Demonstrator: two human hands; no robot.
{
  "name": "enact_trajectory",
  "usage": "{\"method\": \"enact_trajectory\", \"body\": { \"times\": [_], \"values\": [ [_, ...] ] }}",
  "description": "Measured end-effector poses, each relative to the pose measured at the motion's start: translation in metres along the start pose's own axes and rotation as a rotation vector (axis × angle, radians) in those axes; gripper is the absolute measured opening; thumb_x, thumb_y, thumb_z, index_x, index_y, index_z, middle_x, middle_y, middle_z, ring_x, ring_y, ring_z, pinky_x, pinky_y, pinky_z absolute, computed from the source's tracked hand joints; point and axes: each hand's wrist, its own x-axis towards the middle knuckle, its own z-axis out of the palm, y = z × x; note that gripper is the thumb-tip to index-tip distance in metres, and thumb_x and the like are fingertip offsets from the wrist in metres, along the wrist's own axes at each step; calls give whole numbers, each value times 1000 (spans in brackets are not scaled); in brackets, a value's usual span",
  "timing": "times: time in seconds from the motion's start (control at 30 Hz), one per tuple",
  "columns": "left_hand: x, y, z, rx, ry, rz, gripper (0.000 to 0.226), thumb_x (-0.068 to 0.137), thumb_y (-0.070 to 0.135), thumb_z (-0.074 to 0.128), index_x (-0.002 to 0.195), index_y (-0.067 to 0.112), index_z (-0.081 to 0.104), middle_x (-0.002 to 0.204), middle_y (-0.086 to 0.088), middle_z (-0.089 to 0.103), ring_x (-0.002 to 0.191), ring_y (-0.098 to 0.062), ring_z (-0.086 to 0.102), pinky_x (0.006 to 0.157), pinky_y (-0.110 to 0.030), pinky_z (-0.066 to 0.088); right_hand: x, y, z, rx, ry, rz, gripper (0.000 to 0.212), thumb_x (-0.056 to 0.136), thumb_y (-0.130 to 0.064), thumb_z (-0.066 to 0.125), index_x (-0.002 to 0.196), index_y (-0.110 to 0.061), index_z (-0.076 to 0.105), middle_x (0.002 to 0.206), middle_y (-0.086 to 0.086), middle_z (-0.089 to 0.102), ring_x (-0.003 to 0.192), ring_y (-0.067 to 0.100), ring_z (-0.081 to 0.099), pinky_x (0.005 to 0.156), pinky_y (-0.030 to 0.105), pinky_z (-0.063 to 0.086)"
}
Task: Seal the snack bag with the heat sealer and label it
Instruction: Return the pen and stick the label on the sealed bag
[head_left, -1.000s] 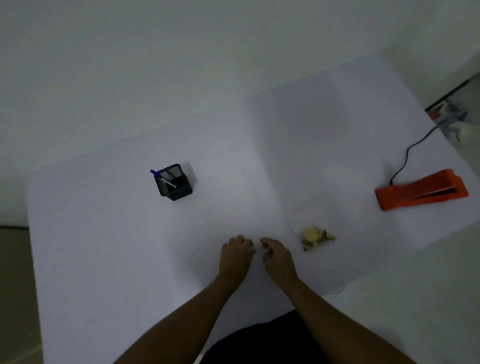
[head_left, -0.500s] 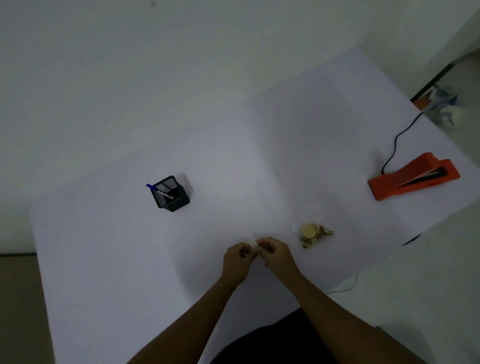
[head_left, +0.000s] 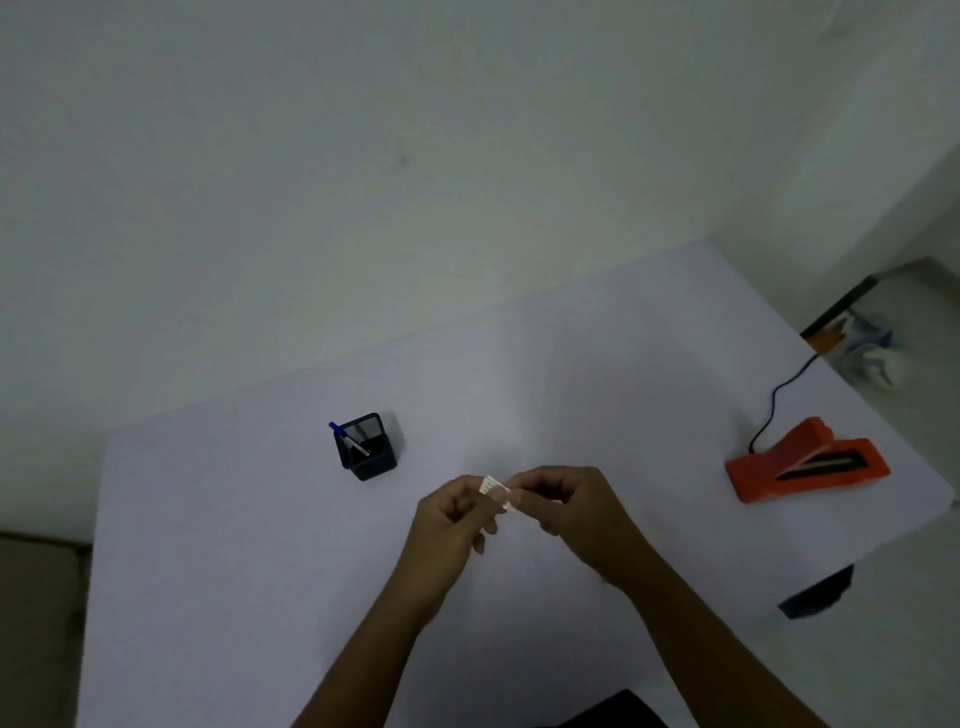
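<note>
Peeling looks like the step in hand: the left hand (head_left: 451, 525) and the right hand (head_left: 569, 512) meet above the middle of the white table (head_left: 218, 561), both pinched narrow on 1 small white label (head_left: 496, 491), which shows as a pale scrap with faint lines between the fingertips. Whether it is a single sticker or a sticker on its backing is too small to tell. The snack bag itself cannot be seen in this view; it may lie hidden behind the right hand, so its place and whether it is sealed cannot be told. The orange heat sealer (head_left: 808, 462) sits well apart at the right edge of the table, its black cord (head_left: 774, 400) trailing off toward the back, and neither hand is near it. To do this well, I would judge that 1 hand should hold the backing flat while the other lifts a single corner slowly, keeping fingertips off the sticky face so it grips the bag later. A curled or folded label is the main risk. The black pen holder (head_left: 366, 449), with 1 blue pen (head_left: 345, 436) leaning in it, stands to the left, within reach for writing.
</note>
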Motion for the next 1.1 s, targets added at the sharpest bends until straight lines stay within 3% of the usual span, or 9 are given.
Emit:
{"method": "enact_trajectory", "body": {
  "times": [0.1, 0.2, 0.3, 0.47, 0.57, 0.7, 0.87, 1.1],
  "values": [
    [-14, 39, -3, -51, 61, 103, 22, 89, 31, 60, 93, 13, 73, 75, -2, 71, 65, -14, 61, 59, -23, 51, -6, -40, -6, -23, -39, -108, 14, 91, -9, 67, 100, -9, 78, 67, -8, 71, 58, 4, 59, 57, 15, 46],
    [-29, 68, -4, -121, 107, 165, 28, 84, 34, 61, 94, 11, 73, 73, -2, 71, 62, -14, 60, 57, -23, 51, -14, -68, -7, 116, -68, -165, 23, 94, -1, 57, 103, -9, 77, 65, 0, 68, 59, 14, 56, 55, 26, 47],
    [-43, 86, -2, -162, 138, 212, 28, 83, 34, 61, 94, 10, 72, 68, -1, 69, 58, -11, 59, 57, -22, 52, -23, -86, -3, 197, -102, -206, 27, 93, 5, 55, 105, -9, 75, 68, 0, 69, 60, 12, 57, 53, 23, 47],
    [-60, 101, 0, -177, 174, 259, 27, 84, 34, 61, 92, 11, 72, 65, -1, 67, 55, -11, 55, 57, -20, 51, -35, -104, 8, 275, -116, -268, 18, 87, -13, 68, 102, -13, 77, 74, 2, 72, 63, 15, 59, 53, 25, 49],
    [-68, 105, -1, -162, 197, 288, 26, 85, 33, 60, 92, 10, 72, 63, -2, 65, 54, -11, 54, 55, -19, 49, -41, -108, 12, 291, -122, -274, 25, 80, -25, 70, 101, -15, 78, 74, 4, 72, 63, 16, 59, 53, 25, 49],
    [-78, 109, 1, -155, 237, 295, 29, 83, 36, 60, 92, 12, 72, 62, -1, 66, 53, -9, 54, 55, -17, 50, -47, -110, 15, 295, -120, -286, 27, 78, -24, 72, 103, -14, 78, 75, 6, 72, 63, 16, 59, 53, 27, 49],
    [-87, 112, 1, -138, 273, 292, 28, 82, 38, 60, 92, 16, 73, 62, -3, 66, 54, -11, 55, 56, -20, 50, -54, -113, 18, 200, -90, -336, 23, 77, -27, 74, 99, -25, 79, 77, 10, 71, 61, 23, 57, 54, 31, 51],
    [-97, 117, 1, -131, 319, 326, 17, 87, 27, 64, 94, 14, 72, 64, -1, 68, 57, -11, 58, 55, -24, 50, -54, -120, 23, 248, -83, -334, 18, 78, -17, 74, 96, -18, 80, 72, 19, 68, 54, 17, 53, 49, 28, 47]
  ]
}}
